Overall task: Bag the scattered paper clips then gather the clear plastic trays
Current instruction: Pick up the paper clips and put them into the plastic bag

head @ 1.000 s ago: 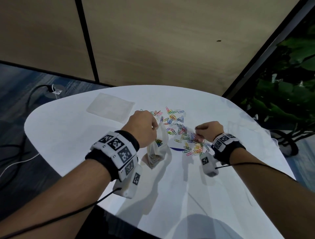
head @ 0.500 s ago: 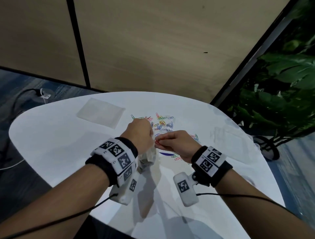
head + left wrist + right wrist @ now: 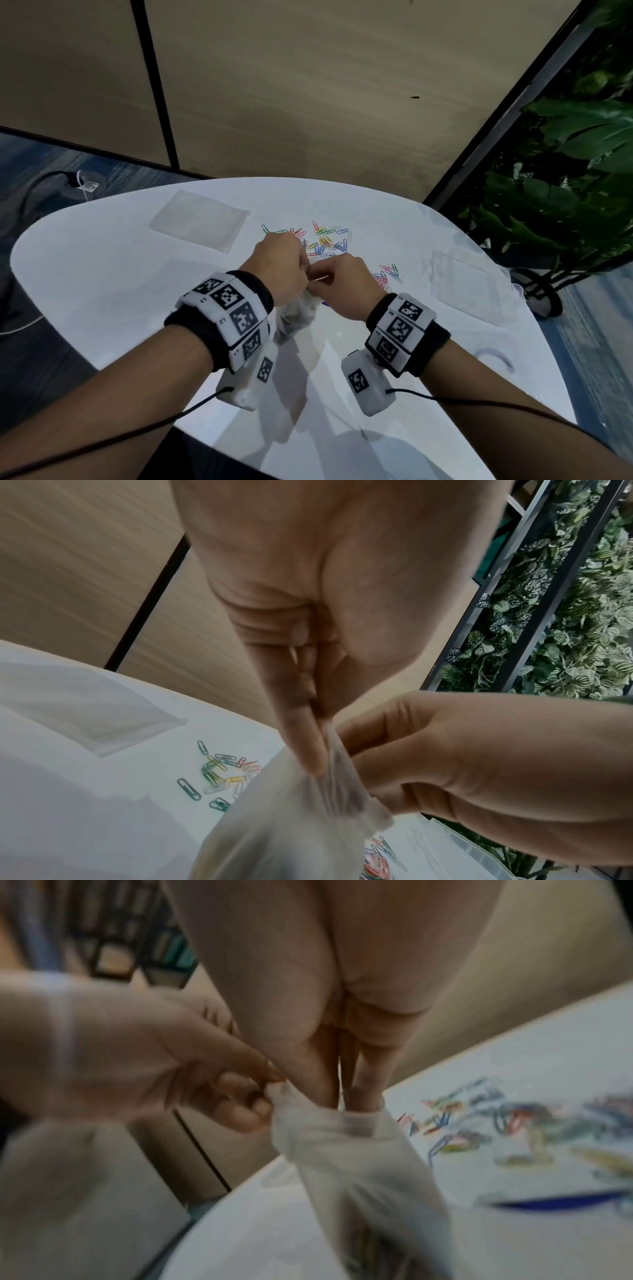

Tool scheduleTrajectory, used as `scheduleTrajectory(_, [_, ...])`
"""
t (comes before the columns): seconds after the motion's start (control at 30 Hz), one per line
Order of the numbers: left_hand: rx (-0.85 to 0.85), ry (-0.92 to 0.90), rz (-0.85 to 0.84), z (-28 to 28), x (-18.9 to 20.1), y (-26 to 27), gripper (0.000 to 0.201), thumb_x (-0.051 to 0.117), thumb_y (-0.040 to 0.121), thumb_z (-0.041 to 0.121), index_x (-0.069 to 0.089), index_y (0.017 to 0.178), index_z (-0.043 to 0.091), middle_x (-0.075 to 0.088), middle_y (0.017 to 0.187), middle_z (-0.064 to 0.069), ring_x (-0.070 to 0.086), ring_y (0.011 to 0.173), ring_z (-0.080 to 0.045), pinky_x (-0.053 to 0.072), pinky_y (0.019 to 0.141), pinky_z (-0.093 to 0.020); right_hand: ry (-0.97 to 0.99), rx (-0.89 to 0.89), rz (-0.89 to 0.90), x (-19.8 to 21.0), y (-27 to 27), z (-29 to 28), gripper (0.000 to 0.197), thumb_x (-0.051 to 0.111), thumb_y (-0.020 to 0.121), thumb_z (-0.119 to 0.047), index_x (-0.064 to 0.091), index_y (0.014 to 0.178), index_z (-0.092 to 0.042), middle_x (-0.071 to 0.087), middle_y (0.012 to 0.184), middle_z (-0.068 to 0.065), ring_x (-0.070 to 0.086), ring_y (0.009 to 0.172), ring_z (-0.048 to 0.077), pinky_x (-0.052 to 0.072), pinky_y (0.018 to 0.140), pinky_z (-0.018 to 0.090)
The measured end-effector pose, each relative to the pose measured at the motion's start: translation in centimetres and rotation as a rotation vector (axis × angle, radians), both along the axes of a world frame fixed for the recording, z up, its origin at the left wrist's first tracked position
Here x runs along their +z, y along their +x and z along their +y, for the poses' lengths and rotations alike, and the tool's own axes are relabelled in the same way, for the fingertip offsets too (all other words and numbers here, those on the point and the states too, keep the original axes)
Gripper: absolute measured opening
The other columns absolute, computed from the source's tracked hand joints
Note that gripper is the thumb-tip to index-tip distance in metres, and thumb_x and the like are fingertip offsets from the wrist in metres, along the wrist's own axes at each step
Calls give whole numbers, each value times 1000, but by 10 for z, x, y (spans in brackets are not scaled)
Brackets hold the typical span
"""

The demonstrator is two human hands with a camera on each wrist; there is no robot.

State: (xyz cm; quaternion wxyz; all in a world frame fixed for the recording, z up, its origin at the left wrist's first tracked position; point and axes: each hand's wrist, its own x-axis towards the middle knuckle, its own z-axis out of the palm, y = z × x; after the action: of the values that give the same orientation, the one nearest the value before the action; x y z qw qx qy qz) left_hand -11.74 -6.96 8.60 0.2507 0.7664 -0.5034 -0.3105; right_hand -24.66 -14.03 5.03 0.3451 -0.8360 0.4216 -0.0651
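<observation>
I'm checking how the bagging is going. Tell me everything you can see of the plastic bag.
The plastic bag is small, translucent and soft, crumpled, hanging above the white table. The left hand pinches its rim; the right hand has its fingers dipped into the open mouth. Coloured paper clips show faintly inside its lower part.

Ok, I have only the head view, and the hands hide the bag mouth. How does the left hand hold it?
Observer: The left hand pinches the plastic bag at its rim.
Operator: And the right hand?
Observer: Its fingers reach down into the open bag mouth.
Operator: Clips inside already?
Observer: Coloured streaks show through the bag's lower part; too blurred to be sure.
</observation>
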Motion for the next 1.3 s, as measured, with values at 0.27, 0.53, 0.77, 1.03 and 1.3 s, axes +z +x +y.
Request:
scheduleTrajectory(0.27, [0, 9, -37, 1, 0, 4, 26, 53, 87, -1, 68, 71, 13, 69, 82, -8, 71, 83, -30, 61, 80, -36, 103, -403, -182, -15, -49, -68, 25, 54, 90, -2, 75, 97, -14, 75, 98, 8, 72, 90, 26, 58, 87, 36])
scheduleTrajectory(0.53, [-1, 46, -38, 5, 1, 9, 26, 52, 88, 0, 74, 99, 10, 71, 100, -10, 70, 86, -28, 60, 81, -33, -95, -196, 481, -77, -102, -111, 49, 37, 101, -8, 33, 149, -9, 34, 155, 13, 34, 142, 30, 26, 115, 34])
scheduleTrajectory(0.77, [-27, 45, -53, 4, 4, 5, 27, 52, 89, 0, 73, 104, 7, 71, 97, -13, 71, 89, -29, 59, 83, -34, -213, 116, 542, -75, -83, -96, 45, 54, 86, -9, 59, 130, -15, 59, 128, 8, 54, 119, 31, 43, 101, 37])
scheduleTrajectory(1.03, [-33, 47, -92, 8, 3, 7, 27, 54, 90, 1, 74, 106, 8, 67, 92, -8, 69, 88, -27, 56, 79, -29, -292, -192, 382, -81, -80, -95, 12, 66, 83, -15, 78, 87, -17, 74, 83, 6, 68, 81, 24, 55, 77, 30])
scheduleTrajectory(1.3, [-41, 46, -99, 5, 3, 7, 27, 54, 88, -1, 74, 102, 8, 70, 107, -9, 66, 85, -25, 54, 76, -28, 564, -814, -485, -45, -89, -96, 16, 69, 83, 6, 70, 98, 10, 71, 92, 25, 72, 81, 31, 61, 78, 33])
